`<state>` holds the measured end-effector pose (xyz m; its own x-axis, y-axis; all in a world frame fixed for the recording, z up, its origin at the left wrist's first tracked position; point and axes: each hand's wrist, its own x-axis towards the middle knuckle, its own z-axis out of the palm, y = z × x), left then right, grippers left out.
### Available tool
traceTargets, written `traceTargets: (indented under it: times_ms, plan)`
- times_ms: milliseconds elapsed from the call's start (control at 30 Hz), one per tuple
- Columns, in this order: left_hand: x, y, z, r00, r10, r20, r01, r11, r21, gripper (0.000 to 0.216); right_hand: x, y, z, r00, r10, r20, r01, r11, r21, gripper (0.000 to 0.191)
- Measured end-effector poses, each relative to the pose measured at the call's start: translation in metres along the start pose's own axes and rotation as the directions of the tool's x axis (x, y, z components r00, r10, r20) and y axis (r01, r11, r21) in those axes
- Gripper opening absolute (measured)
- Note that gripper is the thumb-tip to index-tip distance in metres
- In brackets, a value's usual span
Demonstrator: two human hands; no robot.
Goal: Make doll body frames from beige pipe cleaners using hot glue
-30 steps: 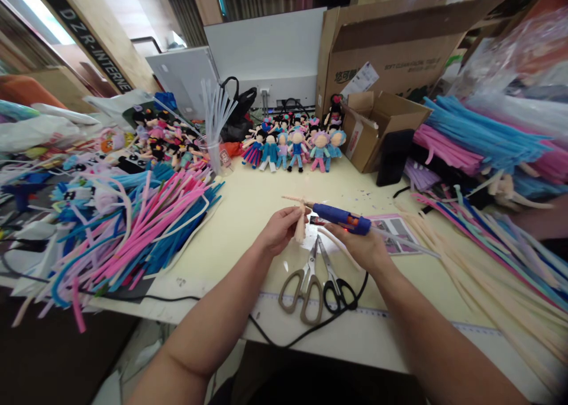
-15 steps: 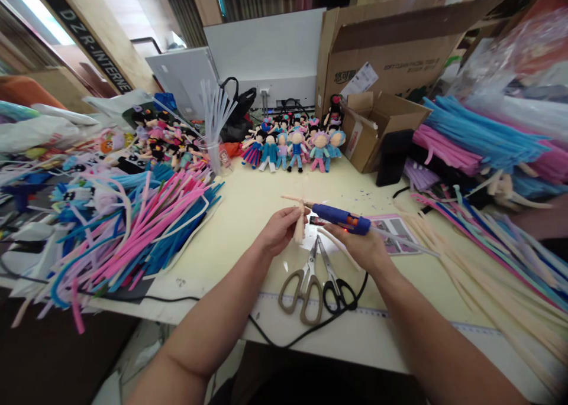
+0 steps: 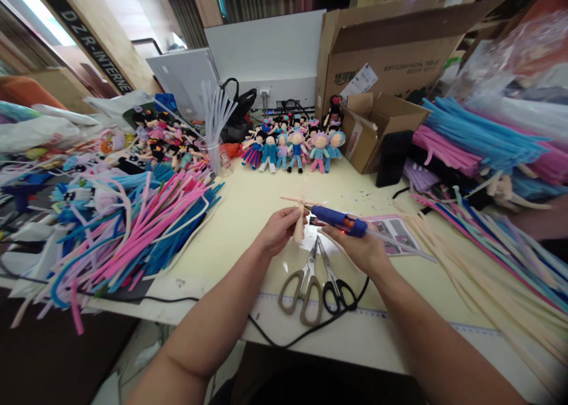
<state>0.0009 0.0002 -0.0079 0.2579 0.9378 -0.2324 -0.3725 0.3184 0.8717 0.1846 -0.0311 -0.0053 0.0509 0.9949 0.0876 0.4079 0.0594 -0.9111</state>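
Note:
Over the middle of the table, my left hand [image 3: 284, 229] pinches a small cream doll body [image 3: 299, 227] made of fuzzy pipe cleaners, its thin arms sticking out sideways. My right hand [image 3: 355, 248] is wrapped round a blue glue gun [image 3: 339, 220] with a clear glue stick in its rear and a small red light on. The gun's nozzle points left and meets, or nearly meets, the doll body near its arms. Just below the hands lie large scissors [image 3: 306, 290] with beige handles and smaller scissors [image 3: 336, 287] with black handles.
Pipe cleaners [image 3: 146, 227] are heaped at left, with more bundles [image 3: 488, 133] at right. Finished dolls [image 3: 295, 148] stand at the back beside a small cardboard box [image 3: 381, 127] and a black phone [image 3: 394, 158]. A black cord [image 3: 306, 334] loops along the front edge.
The glue gun and my right hand have shifted slightly left, bringing the nozzle closer to the doll body. A cream strip beneath the gun no longer shows. My left hand stays nearly still.

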Motion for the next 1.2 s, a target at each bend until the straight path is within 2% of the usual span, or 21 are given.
traceTargets:
  times_ms: [133,300,433,533,700,800,933,1100,1200]
  plan:
    - [0.0,0.002,-0.001,0.999,0.041,-0.004,-0.04,0.999,0.027,0.032,-0.003,-0.011,-0.007,0.999,0.023,-0.031,-0.025,0.997,-0.076,0.034]
    - [-0.001,0.006,-0.001,0.999,0.038,-0.013,-0.038,0.999,-0.022,0.033,-0.004,-0.022,-0.036,0.999,0.005,-0.045,-0.008,0.998,-0.056,0.034]
    - [-0.002,0.006,0.0,0.999,0.032,0.013,-0.031,0.996,-0.082,0.03,-0.012,-0.004,-0.065,0.982,0.019,-0.188,-0.049,0.986,-0.161,0.036]
    - [-0.002,0.005,0.0,0.999,0.024,0.037,-0.02,0.995,-0.101,0.029,-0.024,0.016,-0.08,0.968,0.037,-0.248,-0.091,0.974,-0.208,0.037]
    - [-0.004,0.005,0.002,0.999,0.01,0.031,-0.006,0.994,-0.107,0.027,-0.036,0.043,-0.084,0.963,0.023,-0.267,-0.116,0.934,-0.339,0.036]
    - [-0.004,0.006,0.002,0.999,0.02,0.033,-0.016,0.995,-0.101,0.028,-0.038,0.051,-0.082,0.962,0.032,-0.272,-0.143,0.905,-0.401,0.041]
    - [-0.003,0.006,0.002,0.998,0.022,0.051,-0.016,0.995,-0.102,0.029,-0.038,0.054,-0.08,0.956,0.081,-0.281,-0.212,0.854,-0.474,0.048]
    - [-0.003,0.006,0.0,0.998,0.04,0.054,-0.034,0.994,-0.104,0.029,-0.053,0.055,-0.089,0.978,0.088,-0.19,-0.184,0.798,-0.574,0.043]
    - [-0.002,0.006,-0.001,0.998,0.044,0.052,-0.038,0.993,-0.114,0.028,-0.075,0.052,-0.095,0.959,0.043,-0.282,-0.224,0.725,-0.651,0.038]
